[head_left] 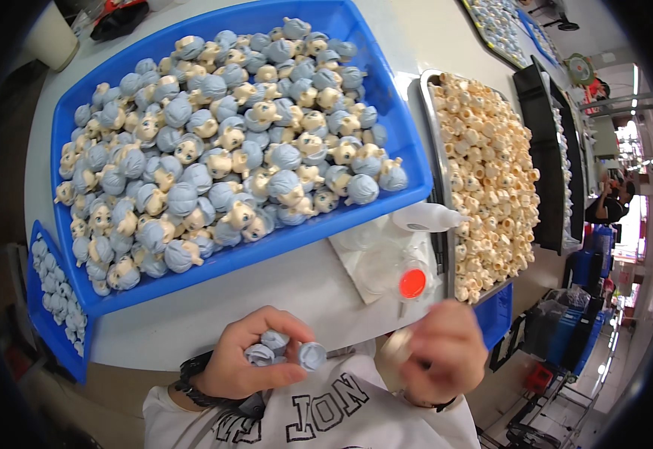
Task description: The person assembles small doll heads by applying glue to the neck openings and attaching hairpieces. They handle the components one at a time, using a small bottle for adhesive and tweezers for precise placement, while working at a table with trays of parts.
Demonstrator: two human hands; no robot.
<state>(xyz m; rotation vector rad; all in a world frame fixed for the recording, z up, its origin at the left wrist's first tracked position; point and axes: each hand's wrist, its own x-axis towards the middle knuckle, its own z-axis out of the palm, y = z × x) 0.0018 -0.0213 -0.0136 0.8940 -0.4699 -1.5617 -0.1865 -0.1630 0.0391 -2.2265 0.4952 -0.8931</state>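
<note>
Head view: L hand [263, 355] is up in front of the torso, fingers curled. Thumb & index fingertips nearly closed, pinching a small round blue-grey moulded cap [311, 357] between them; its hollow side faces approx. up toward the cam, no clear long axis as it's roundish. More blue-grey caps [273, 343] sit in the same palm, turned at mixed angles, fingers wrapped round them.

R hand [448, 355] is motion-blurred, fingers bent in, gripping a small cream moulded piece [397, 349] at the tips, on the side toward L hand. Blur hides each finger's exact contact; can't tell piece's facing or axis. Cap & cream piece are apart.

Writing: lg. black outlined block letters on the white top [349, 393], partly folded. No readable label on the translucent white squeeze bottle [425, 217], which lies approx. sideways, nozzle to the right, nr a round orange-red lid [412, 283].

Beyond the hands: lg. blue plastic tray [375, 67] full of cream doll heads w/ blue-grey hair [267, 112], pointing every which way. To its R, a metal-rimmed tray [438, 142] heaped w/ hollow cream pieces [491, 187]; far L, a small blue plastic bin [81, 368] w/ loose pale-blue pieces [57, 292].
</note>
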